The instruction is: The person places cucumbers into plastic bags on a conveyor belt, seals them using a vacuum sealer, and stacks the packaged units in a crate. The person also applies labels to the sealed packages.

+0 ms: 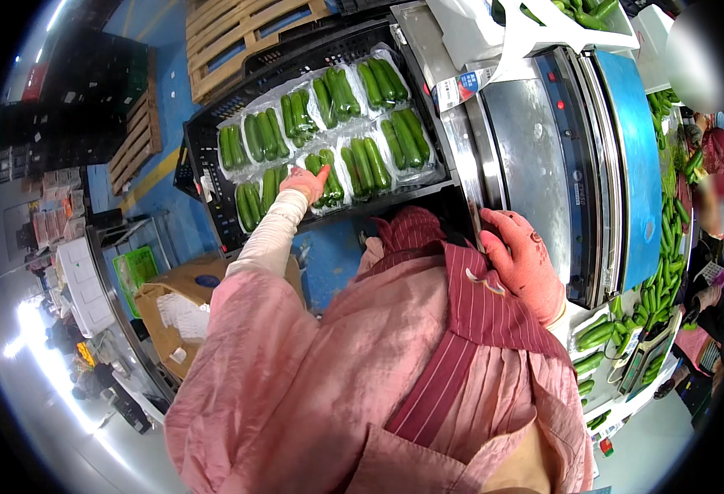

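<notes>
My left hand [306, 182] reaches over a black plastic crate [199, 138], its fingers stretched out and touching a pack of green cucumbers [330, 196] in the near row. Two rows of such film-wrapped packs on white trays, like this far-row cucumber pack [266, 136], fill the crate. Each pack holds a few cucumbers side by side. On my right, my right hand [524, 255] rests at the near edge of a steel machine [527, 136], thumb apart from the fingers, with nothing seen in it. Its palm side is hidden.
Beyond the crate lies a wooden pallet [242, 37]. An open cardboard box [160, 309] and a green basket [137, 272] stand at left. Right of the machine, loose cucumbers [658, 284] cover a table, with a scale [634, 369] near them. Other people work at the far right.
</notes>
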The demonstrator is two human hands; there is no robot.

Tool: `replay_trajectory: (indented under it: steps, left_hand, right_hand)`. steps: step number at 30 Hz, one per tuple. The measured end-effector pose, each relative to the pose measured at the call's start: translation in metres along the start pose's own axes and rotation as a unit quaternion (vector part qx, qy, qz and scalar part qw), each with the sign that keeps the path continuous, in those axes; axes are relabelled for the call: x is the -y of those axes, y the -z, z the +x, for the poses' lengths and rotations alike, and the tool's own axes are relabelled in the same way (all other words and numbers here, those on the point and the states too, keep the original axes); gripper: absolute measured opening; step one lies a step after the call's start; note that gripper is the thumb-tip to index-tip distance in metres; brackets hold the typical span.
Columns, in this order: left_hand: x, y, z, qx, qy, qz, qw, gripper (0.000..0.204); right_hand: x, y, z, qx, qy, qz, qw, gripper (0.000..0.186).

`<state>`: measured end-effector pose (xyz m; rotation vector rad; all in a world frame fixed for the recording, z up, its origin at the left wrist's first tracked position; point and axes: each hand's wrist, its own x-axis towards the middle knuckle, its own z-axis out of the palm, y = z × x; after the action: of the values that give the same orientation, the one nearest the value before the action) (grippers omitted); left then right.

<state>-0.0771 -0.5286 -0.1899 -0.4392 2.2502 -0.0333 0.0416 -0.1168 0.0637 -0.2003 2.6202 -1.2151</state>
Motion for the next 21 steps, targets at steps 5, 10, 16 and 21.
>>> replay_trajectory:
  steps: [5, 10, 16, 21]
  left_hand:
    - [-0.004, 0.023, -0.033, -0.013, -0.015, -0.033, 0.999, 0.106]
    - [0.001, 0.009, -0.026, -0.047, -0.007, 0.059, 0.997, 0.098]
    - [-0.051, 0.093, -0.069, -0.151, -0.146, 0.096, 0.973, 0.052]
    - [-0.142, 0.167, -0.134, -0.311, -0.363, -0.211, 0.852, 0.039]
  right_hand:
    - [0.000, 0.000, 0.005, 0.002, -0.031, 0.036, 0.999, 0.033]
    - [-0.008, 0.000, 0.015, -0.006, -0.022, 0.045, 0.999, 0.037]
    - [-0.019, -0.001, 0.023, -0.056, 0.031, 0.000, 0.998, 0.039]
    - [-0.021, -0.007, 0.038, -0.109, 0.025, -0.027, 0.993, 0.048]
